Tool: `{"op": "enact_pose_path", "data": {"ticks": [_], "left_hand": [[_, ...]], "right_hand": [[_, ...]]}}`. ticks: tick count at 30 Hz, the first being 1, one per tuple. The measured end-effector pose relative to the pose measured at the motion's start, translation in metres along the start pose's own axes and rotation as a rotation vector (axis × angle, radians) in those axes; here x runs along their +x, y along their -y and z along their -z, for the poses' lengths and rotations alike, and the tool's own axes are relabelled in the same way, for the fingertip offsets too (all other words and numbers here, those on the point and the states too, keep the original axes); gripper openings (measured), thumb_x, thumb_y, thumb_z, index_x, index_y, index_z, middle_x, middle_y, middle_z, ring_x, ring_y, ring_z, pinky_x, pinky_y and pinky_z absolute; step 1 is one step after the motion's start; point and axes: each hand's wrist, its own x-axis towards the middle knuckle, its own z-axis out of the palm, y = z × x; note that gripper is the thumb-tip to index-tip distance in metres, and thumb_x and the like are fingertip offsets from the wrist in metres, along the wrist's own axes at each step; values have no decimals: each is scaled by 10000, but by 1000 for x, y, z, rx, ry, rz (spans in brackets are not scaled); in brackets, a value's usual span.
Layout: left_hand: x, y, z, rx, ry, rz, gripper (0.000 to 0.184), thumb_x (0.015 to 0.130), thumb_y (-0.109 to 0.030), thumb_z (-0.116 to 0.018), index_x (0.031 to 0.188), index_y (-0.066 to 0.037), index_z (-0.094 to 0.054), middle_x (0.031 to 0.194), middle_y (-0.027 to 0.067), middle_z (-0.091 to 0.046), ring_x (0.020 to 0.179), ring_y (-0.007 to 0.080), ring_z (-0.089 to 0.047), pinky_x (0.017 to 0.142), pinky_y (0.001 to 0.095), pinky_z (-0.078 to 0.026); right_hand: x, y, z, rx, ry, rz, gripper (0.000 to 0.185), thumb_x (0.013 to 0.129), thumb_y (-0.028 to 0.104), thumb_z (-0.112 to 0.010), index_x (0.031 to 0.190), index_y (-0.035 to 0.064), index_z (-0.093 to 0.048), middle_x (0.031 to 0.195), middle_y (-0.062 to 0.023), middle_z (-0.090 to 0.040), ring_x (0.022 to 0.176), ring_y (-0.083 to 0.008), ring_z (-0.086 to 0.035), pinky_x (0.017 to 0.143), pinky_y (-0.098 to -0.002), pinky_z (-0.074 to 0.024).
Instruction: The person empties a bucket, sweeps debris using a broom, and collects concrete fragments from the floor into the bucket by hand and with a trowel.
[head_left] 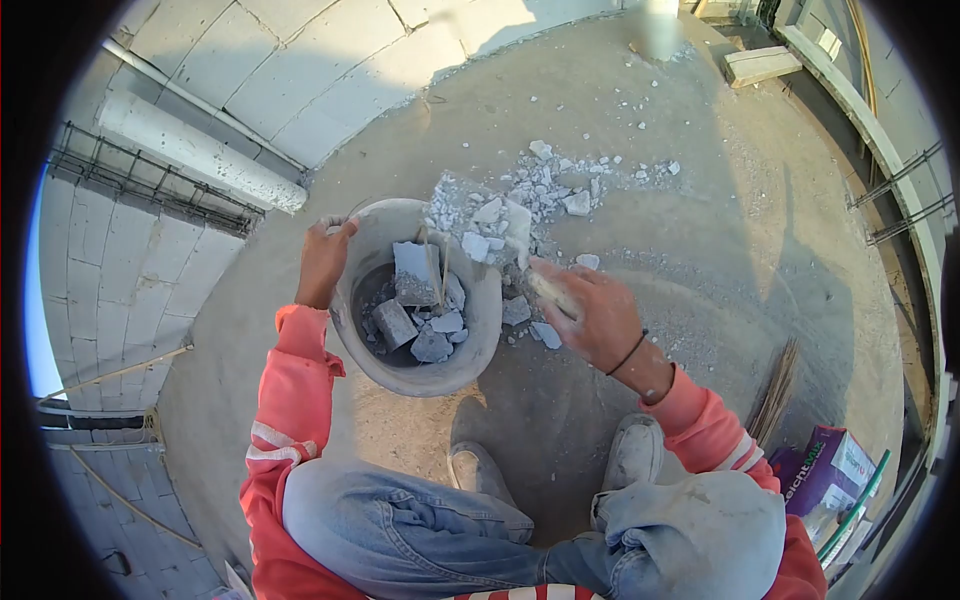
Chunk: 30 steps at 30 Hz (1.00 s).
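Observation:
My left hand [328, 260] is closed over the left rim of a round, dusty bucket [485, 335] standing on the floor. Inside it lie several broken chunks of pale block [415, 275], and thin sticks poke up among them. In my right hand [600, 315] I grip the handle of a trowel [522, 235]. Its blade is over the bucket's far right rim, loaded with white rubble [480, 215]. Just beyond the bucket a heap of crumbled fragments [560, 180] covers the concrete, with a few larger pieces close to my right hand.
White block walls [300, 70] rise at the far left, with a pipe [200, 150] and a rebar cage [150, 180]. On the right are a bundle of thin sticks [775, 390], a purple bag [822, 475] and a wooden block [762, 66]. My shoes [635, 450] are near the bucket.

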Motion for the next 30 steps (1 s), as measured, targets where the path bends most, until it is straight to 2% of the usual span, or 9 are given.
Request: {"op": "enact_pose_path", "data": {"ticks": [5,7,12,16,17,21,23,26,30], "left_hand": [[5,9,-3,87,-62,-72,481,863,-366,-641,1112,46,-652,1052,205,-676,1016,283,-627,910,355,-448],[13,20,2,9,87,-17,514,868,-388,-635,1141,48,-638,1144,224,-638,1112,303,-582,959,358,-416],[29,58,10,70,48,-34,533,883,-393,-625,1203,34,-608,1177,216,-622,1140,293,-565,979,343,-400],[42,79,14,-43,109,-57,526,899,-389,-617,1215,31,-603,1155,183,-633,1102,259,-572,985,333,-394],[45,80,14,-53,119,-63,528,901,-388,-617,1217,35,-601,1152,171,-635,1096,247,-571,988,331,-391],[54,79,13,-108,194,-25,540,904,-394,-615,1219,43,-596,1151,157,-637,1102,237,-565,994,322,-384],[57,82,12,-68,169,-59,547,899,-397,-621,1224,43,-591,1151,150,-634,1108,225,-556,987,316,-387],[46,63,12,-62,167,-50,552,893,-399,-627,1232,35,-588,1152,151,-632,1106,224,-554,982,314,-392],[47,56,11,-108,206,-43,552,887,-398,-633,1233,30,-589,1160,153,-633,1108,222,-556,977,315,-397]], "right_hand": [[-19,19,-2,-137,110,-36,523,832,185,-700,1330,273,-562,1026,-104,-672,828,-336,-671,717,-423,-551],[-38,-22,8,-81,-225,-36,484,867,226,-663,1336,263,-550,888,-108,-620,731,-319,-644,612,-420,-525],[-133,-190,122,-333,-574,-554,430,864,245,-682,1278,162,-596,1113,-200,-672,988,-405,-651,823,-436,-530],[-243,-316,231,-683,-788,-1062,442,857,328,-700,1265,179,-619,1121,-178,-681,1024,-403,-645,857,-476,-514],[-265,-327,250,-686,-818,-1241,443,852,333,-705,1260,180,-630,1120,-172,-683,1019,-402,-649,848,-479,-516],[-327,-374,271,-674,-800,-1346,452,838,341,-721,1256,186,-646,1093,-170,-694,1011,-397,-657,825,-482,-516],[-303,-349,262,-109,-863,-1466,470,831,332,-727,1265,171,-642,1088,-169,-698,1018,-380,-661,837,-457,-520],[-292,-359,250,-379,-594,-1196,465,839,303,-720,1268,145,-635,1120,-169,-690,1035,-366,-659,874,-422,-520],[-263,-343,211,-574,-504,-804,448,847,281,-708,1261,127,-636,1151,-166,-678,1052,-352,-653,901,-403,-515]]}}
